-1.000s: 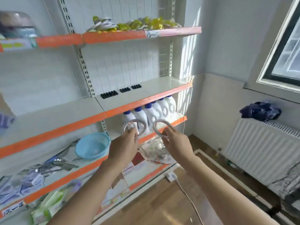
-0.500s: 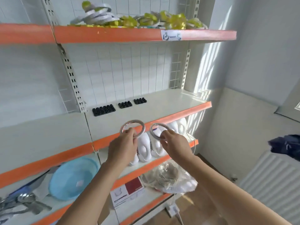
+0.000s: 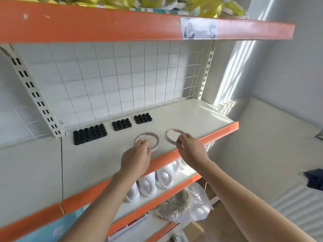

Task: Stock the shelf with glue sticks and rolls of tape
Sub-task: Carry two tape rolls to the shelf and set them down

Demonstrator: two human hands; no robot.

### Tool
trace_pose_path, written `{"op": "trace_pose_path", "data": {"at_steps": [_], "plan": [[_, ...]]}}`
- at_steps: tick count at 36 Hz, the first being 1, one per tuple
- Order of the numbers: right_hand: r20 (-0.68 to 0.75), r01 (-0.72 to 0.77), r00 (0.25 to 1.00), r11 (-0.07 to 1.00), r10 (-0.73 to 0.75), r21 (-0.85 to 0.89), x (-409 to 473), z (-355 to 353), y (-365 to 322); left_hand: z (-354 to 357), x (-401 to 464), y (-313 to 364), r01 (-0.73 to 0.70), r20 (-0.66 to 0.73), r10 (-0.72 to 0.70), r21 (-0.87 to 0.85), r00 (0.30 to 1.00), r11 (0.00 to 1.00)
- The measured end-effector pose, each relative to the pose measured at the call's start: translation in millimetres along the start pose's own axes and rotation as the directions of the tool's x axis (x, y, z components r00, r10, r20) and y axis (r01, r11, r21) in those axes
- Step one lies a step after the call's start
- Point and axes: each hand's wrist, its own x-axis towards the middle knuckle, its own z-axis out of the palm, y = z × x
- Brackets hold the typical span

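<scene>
**Two tape rolls going down side by side on the middle shelf**

Nearest: both forearms reach up and forward over the orange front lip. Left hand point(image 3: 136, 158), fingers curled, pinches the near rim of the left tape roll point(image 3: 146, 140). Right hand point(image 3: 191, 148) pinches the near rim of the right tape roll point(image 3: 174, 135) the same way. Rim grips keep the thin rings level and let the fingers slide off toward the edge on release.

Both rolls lie flat or nearly so on the middle shelf point(image 3: 201, 116), just behind the lip, close together but apart. Whether they fully rest on the surface I cannot tell. Flat seems the sensible lay, since a ring on edge would roll.

Further back: three black blocks point(image 3: 90, 134), probably glue sticks seen cap-end up, in a row near the wire grid point(image 3: 122, 75). The rolls land in front, starting a second row.

Above: top shelf point(image 3: 122, 25) already heaped with yellow tape packs point(image 3: 209, 5).
</scene>
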Motion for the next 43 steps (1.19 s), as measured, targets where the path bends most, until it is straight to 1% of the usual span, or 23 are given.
{"op": "trace_pose_path", "data": {"at_steps": [4,8,15,21,24,27,30,32,35,38,43], "plan": [[0.021,0.02,1.0,1.0,-0.02,0.011,35.2,12.0,25.7,17.6,27.3,7.7,0.019,0.002,-0.019,0.016,1.0,1.0],[0.076,0.054,0.996,0.998,-0.057,0.04,65.1,24.3,54.4,37.9,50.4,21.0,0.083,0.003,-0.083,0.031,0.997,0.996],[0.112,0.105,0.987,0.992,-0.112,0.07,103.5,39.5,109.5,75.7,83.4,49.5,0.163,0.002,-0.164,0.082,0.986,0.983],[0.154,0.12,0.979,0.99,-0.131,0.077,127.1,47.9,137.1,94.4,104.6,75.4,0.206,-0.025,-0.204,0.106,0.979,0.973],[0.14,0.122,0.981,0.988,-0.135,0.098,134.1,50.6,144.6,100.5,112.3,82.7,0.206,-0.037,-0.204,0.098,0.978,0.974],[0.097,0.111,0.988,0.987,-0.122,0.118,135.3,54.0,147.9,105.3,120.3,85.0,0.209,-0.045,-0.206,0.079,0.978,0.975],[0.062,0.104,0.992,0.986,-0.113,0.134,133.8,58.5,147.6,108.5,122.9,84.4,0.175,-0.039,-0.174,0.033,0.984,0.984],[0.053,0.089,0.994,0.986,-0.097,0.14,133.7,59.7,147.0,108.1,122.2,82.2,0.152,-0.073,-0.15,0.011,0.986,0.988],[0.066,0.086,0.993,0.988,-0.095,0.128,135.8,61.2,147.2,107.6,119.9,71.3,0.12,-0.187,-0.117,0.003,0.975,0.993],[0.091,0.108,0.988,0.984,-0.121,0.14,142.6,62.2,146.9,103.1,117.8,53.6,0.135,-0.27,-0.12,0.037,0.955,0.99],[0.101,0.129,0.983,0.971,-0.152,0.199,162.7,62.0,134.1,103.6,108.1,28.8,0.219,-0.309,-0.167,0.142,0.936,0.965]]}}
